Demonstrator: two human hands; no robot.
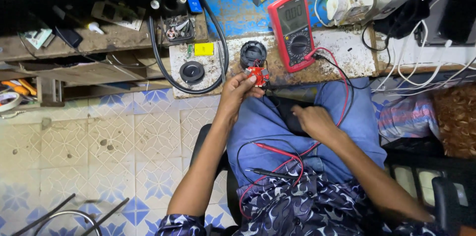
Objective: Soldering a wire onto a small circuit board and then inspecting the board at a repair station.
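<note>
We see the left hand (237,90) pinch a red board (256,74) in its fingers, while the right hand (313,120) rests loose on the lap (258,122).

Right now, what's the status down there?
Left hand pinching small red circuit board. Right hand resting on lap, empty. Probe leads loose across legs.

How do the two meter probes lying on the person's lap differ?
The red probe has a bright red body and lies higher on the lap, nearer the right hand. The black probe is dark and lies lower, against the patterned shirt. Both lie loose, unheld, with wires trailing toward the red multimeter.
</note>
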